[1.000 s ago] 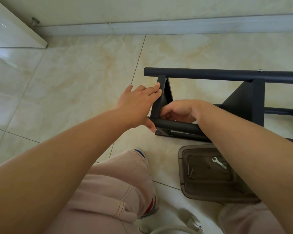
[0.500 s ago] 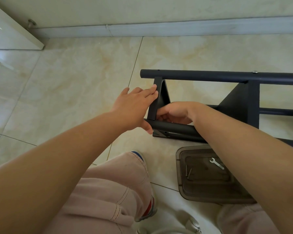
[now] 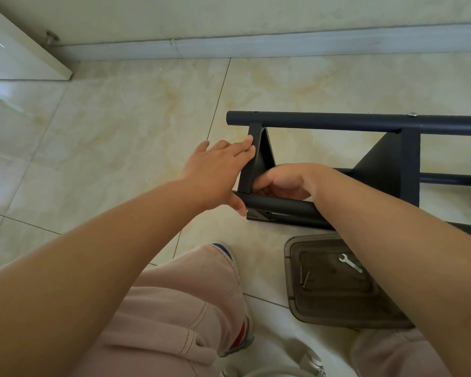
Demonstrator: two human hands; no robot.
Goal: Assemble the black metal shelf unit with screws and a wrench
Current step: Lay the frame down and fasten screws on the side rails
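Note:
The black shelf frame lies on its side on the tiled floor, with a far tube (image 3: 324, 122) and a near tube (image 3: 278, 204). An end panel (image 3: 256, 159) stands between them at the left end, and a second panel (image 3: 386, 164) is farther right. My left hand (image 3: 218, 170) presses straight fingers against the end panel's outer face, with the thumb at the near tube's end. My right hand (image 3: 283, 180) reaches inside the frame, fingers curled at the end panel's lower inner edge; anything small in them is hidden. A silver wrench (image 3: 350, 263) and two screws (image 3: 303, 276) lie in a dark tray (image 3: 292, 292).
A screw head (image 3: 413, 114) sits on the far tube. The wall's baseboard (image 3: 283, 46) runs along the back, and a white cabinet corner (image 3: 17, 58) stands at the far left. My knees and a shoe (image 3: 239, 341) are close below the frame.
Both hands keep their places on the end panel and near tube. Only the view has shifted slightly.

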